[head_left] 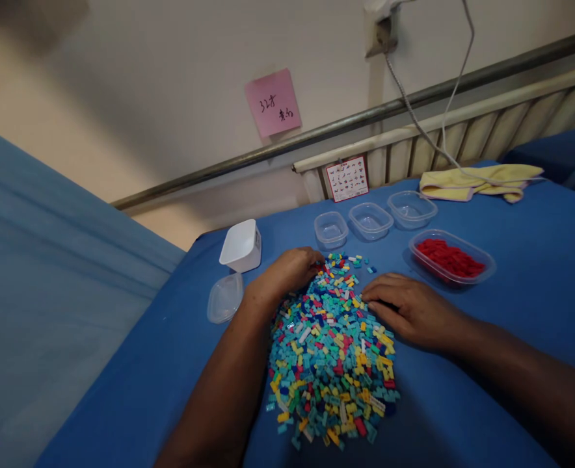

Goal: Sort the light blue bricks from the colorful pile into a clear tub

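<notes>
A heap of small plastic building bricks (331, 338) in teal, blue, yellow, pink, red and white spreads over the blue cloth. At its far left edge my left hand (294, 268) is curled palm-down, with red bricks (320, 267) showing at its closed fingertips. My right hand (407, 307) rests low against the heap's right side. Its fingers stretch to the left, the thumb lies a little apart below them, and no brick shows between. To the right of that hand, a clear plastic tub (487, 272) holds many red bricks.
Three clear tubs (331, 230) (370, 221) (412, 210) stand in a row beyond the heap. At left are a white tub (241, 246) and a clear lid (226, 298). A yellow cloth (477, 181), a cable (417, 120) and a radiator (419, 153) lie behind.
</notes>
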Demonstrator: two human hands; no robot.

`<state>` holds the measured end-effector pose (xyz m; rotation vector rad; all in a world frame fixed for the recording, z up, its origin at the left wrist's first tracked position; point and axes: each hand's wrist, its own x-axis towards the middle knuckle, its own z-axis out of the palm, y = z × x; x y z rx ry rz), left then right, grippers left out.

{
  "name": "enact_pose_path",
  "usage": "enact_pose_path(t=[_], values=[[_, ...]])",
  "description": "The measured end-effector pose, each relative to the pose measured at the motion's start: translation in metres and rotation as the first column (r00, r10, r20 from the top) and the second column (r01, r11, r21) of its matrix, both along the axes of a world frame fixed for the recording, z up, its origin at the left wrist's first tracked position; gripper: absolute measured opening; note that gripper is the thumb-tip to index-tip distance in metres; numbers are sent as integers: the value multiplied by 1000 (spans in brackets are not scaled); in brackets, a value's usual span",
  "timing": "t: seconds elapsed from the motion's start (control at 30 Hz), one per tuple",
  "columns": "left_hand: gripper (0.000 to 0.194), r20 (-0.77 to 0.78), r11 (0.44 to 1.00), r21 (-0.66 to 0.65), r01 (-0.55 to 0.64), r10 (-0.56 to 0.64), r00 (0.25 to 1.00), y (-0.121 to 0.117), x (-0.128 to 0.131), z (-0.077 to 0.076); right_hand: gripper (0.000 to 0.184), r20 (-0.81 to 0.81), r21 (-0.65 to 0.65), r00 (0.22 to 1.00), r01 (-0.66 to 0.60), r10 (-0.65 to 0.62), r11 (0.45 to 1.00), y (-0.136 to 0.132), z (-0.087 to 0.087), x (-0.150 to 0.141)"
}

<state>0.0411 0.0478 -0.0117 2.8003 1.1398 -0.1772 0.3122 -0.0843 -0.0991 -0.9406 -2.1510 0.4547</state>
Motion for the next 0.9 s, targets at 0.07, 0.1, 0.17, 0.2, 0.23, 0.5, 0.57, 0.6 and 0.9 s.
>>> enact_pose_path(t=[0.07,0.1,0.17,0.2,0.23,0.5,0.57,0.6,0.9], values=[[33,-7,1000,1,24,-24,1000,0,0,0,19,-3,2,1000,1,-1,1000,0,1,0],[33,-10,999,1,35,-35,999,0,0,0,20,-7,2,1000,1,-1,1000,-1,2,-1],[33,-7,999,6,53,-53,999,0,-1,0,20,-15,1,1000,-1,1,1000,-1,3,-1],[33,0,998,10,60,-60,998,0,-1,-1,21,-17,1,1000,-1,1,1000,-1,4,-1],[33,8,998,11,68,-68,998,0,-1,-1,21,-19,1,1000,-1,1,1000,-1,4,-1],[29,88,992,-32,120,-117,989,6,-4,-9,20,-13,0,1000,0,0,1000,1,0,0],[28,109,990,-35,137,-133,985,7,-5,-11,20,-9,1,1000,2,-2,1000,0,-1,0],[28,117,989,-37,146,-140,983,8,-6,-12,20,-7,-1,1000,4,-4,1000,0,-1,0],[33,73,992,-67,109,-104,992,4,-3,-7,20,0,-23,1000,2,-2,1000,-1,0,0]])
